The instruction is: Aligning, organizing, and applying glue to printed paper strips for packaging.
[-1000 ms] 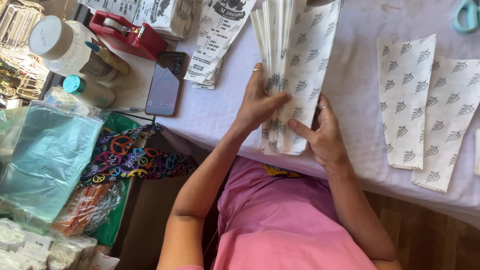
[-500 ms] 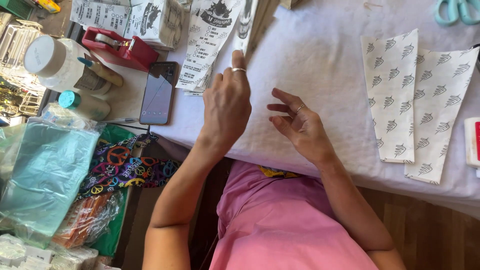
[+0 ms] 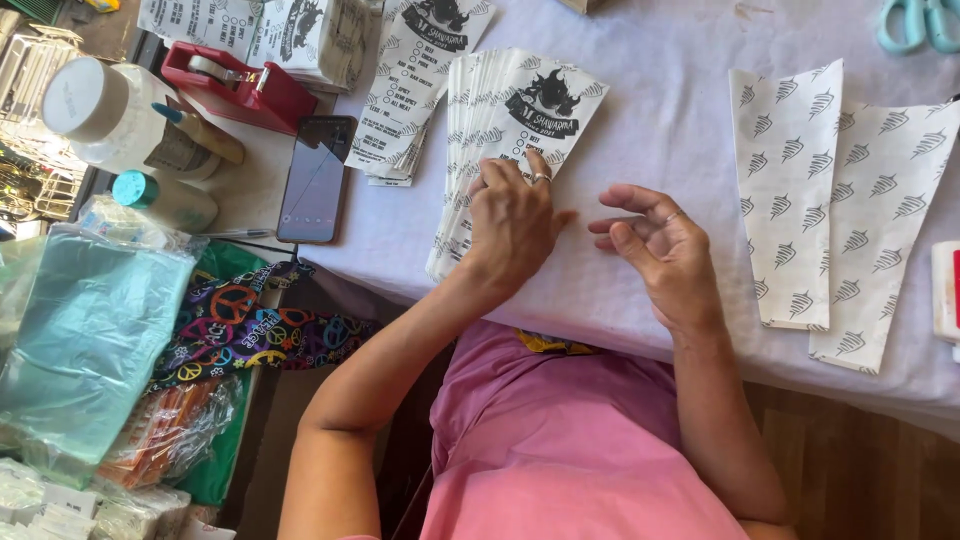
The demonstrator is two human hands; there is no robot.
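A fanned stack of white paper sleeves (image 3: 520, 120) with black printed designs lies on the white tablecloth (image 3: 660, 90). My left hand (image 3: 512, 222) rests on top of this stack, fingers curled, a ring on one finger, fingertips pressing the top sleeve. My right hand (image 3: 660, 245) hovers just to the right of the stack with fingers spread and nothing in it. To the right lie two patterned paper cones (image 3: 835, 190), flat and side by side, away from both hands.
A second pile of printed sleeves (image 3: 415, 85) lies at upper left beside a phone (image 3: 315, 180), a red tape dispenser (image 3: 240, 85) and a white-lidded jar (image 3: 110, 115). Teal scissors (image 3: 915, 22) sit at top right. Plastic bags (image 3: 80, 340) fill the left side.
The stack of sleeves was held upright between both hands, then laid flat on the cloth. My left hand now presses it and my right hand has come off.
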